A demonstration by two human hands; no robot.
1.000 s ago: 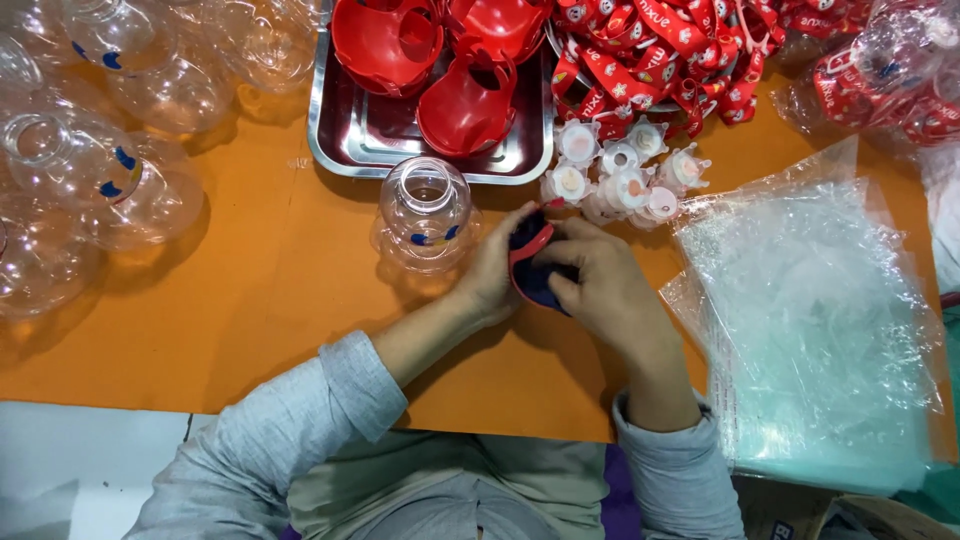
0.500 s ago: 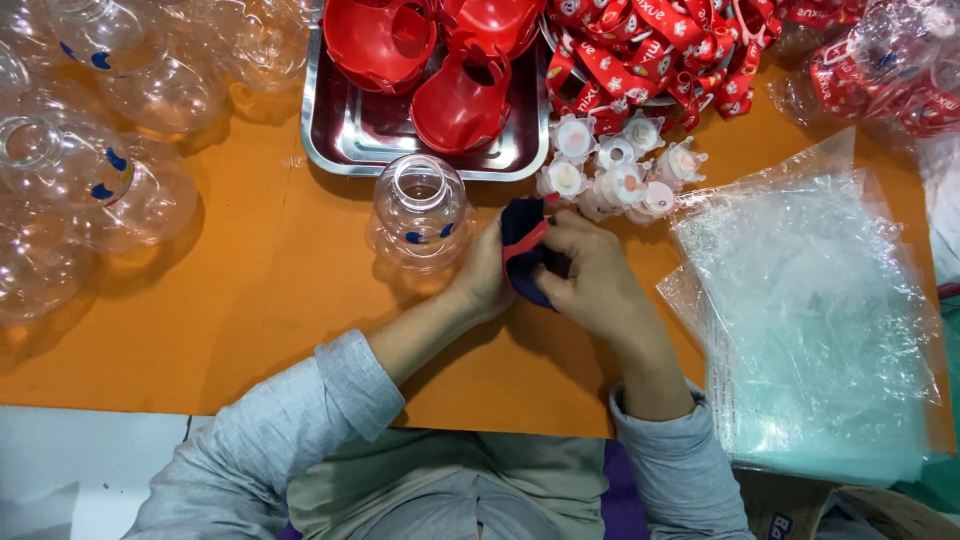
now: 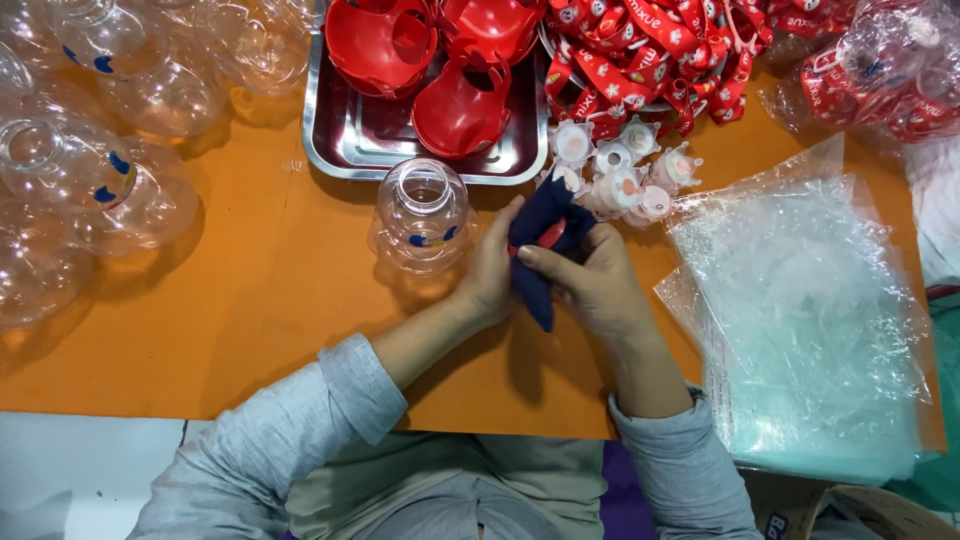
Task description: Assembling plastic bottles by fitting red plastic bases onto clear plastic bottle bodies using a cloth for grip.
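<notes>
A dark blue cloth [image 3: 545,245] with a red piece [image 3: 549,236] inside is gripped mid-frame by both the left hand [image 3: 492,270] and right hand [image 3: 592,282], fingers [image 3: 545,262] closed round it, beside a clear bottle [image 3: 422,215].

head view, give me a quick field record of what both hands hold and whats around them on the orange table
left hand: grips the dark blue cloth from the left
right hand: closed on the same cloth, thumb across it
inside cloth: a red part, mostly wrapped, kind unclear
nearest item: clear plastic bottle, upright, open mouth, left of the hands
behind hands: steel tray with red lids
by tray: small white caps
right side: stack of clear plastic bags
far left: more clear bottles
surface: orange table
</notes>
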